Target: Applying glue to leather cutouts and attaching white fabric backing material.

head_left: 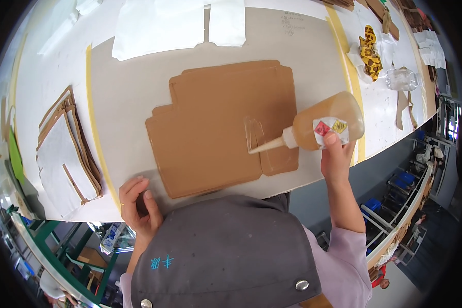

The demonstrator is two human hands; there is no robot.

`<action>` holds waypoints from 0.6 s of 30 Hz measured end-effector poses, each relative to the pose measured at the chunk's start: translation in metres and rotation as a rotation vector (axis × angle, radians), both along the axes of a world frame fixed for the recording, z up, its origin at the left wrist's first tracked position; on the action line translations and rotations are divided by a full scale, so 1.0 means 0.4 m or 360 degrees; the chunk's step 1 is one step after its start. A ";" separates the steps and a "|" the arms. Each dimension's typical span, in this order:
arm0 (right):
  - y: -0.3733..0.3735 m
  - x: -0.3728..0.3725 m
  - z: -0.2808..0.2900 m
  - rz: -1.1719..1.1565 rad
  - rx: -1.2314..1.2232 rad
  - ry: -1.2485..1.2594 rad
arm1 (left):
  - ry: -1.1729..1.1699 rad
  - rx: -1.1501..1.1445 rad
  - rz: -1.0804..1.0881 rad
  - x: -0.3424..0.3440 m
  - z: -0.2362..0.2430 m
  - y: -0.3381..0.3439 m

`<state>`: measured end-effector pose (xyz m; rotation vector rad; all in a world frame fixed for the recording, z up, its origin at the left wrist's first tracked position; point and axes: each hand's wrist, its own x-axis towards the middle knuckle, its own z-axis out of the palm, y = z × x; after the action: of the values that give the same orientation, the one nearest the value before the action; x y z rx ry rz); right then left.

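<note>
While the right hand (338, 159) grips an amber squeeze bottle (339, 113), its slender nozzle (269, 145) points leftward over the brown sheet (215, 123) lying flat on the tabletop (120, 102); the left hand (140, 208), free and loosely curled, is near that sheet's lower-left corner.

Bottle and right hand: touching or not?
Touching. The head view shows the right hand holding the bottle, its thumb lying across the lower part of the label.

There are two hands (138, 205) (338, 159), one bottle (321, 120), one panel (210, 123), perhaps four stacked sheets (66, 159).
</note>
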<state>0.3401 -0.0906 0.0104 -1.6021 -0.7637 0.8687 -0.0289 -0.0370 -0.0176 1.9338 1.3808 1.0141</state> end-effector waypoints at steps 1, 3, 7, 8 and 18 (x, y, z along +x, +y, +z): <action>-0.025 -0.003 0.001 -0.0006 -0.0055 -0.0001 | -0.0017 0.0001 0.0003 0.000 0.001 0.000; -0.077 -0.009 -0.011 -0.0020 -0.0130 -0.0037 | -0.0033 0.0002 0.0021 -0.002 -0.001 -0.003; -0.177 -0.050 -0.038 -0.0240 0.0016 -0.0005 | -0.0026 0.0039 0.0010 0.001 0.003 0.000; -0.195 -0.066 -0.047 -0.0230 0.0016 -0.0003 | -0.0017 0.0052 0.0004 0.000 0.002 0.000; -0.139 -0.244 -0.050 -0.0095 0.0401 -0.0080 | -0.0068 0.0229 -0.0038 0.000 -0.001 0.009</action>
<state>0.2425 -0.1462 -0.0095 -1.4196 -0.8226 0.6629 -0.0287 -0.0332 -0.0182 2.0141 1.2895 1.1655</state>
